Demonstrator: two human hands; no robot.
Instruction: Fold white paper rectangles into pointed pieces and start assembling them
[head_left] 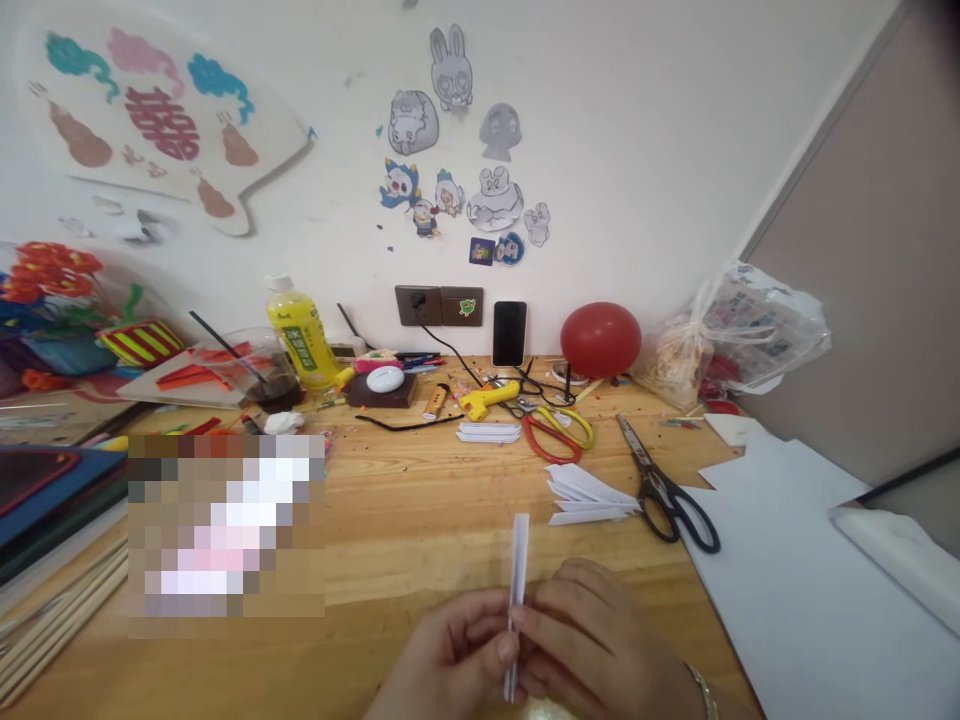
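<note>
A narrow folded white paper strip point(519, 555) stands almost upright between my hands at the front of the table. My left hand point(457, 650) pinches its lower part, with the thumb across the front. From the other side, the fingers of my right hand point(600, 630) press on the strip's right edge; some of its fingertips are hidden. Beyond my right hand lies a fanned bunch of pointed white paper pieces point(589, 495). Black-handled scissors point(660, 490) rest beside that bunch. Farther back is a small stack of folded paper strips point(489, 433).
Red-and-yellow-handled scissors point(553, 438), a yellow glue gun point(487, 400) and a red balloon point(600, 340) sit farther back. White paper sheets point(780, 560) cover the right side. Wooden sticks point(60, 620) lie at left. A drink bottle point(304, 335) and phone point(509, 333) stand near the wall.
</note>
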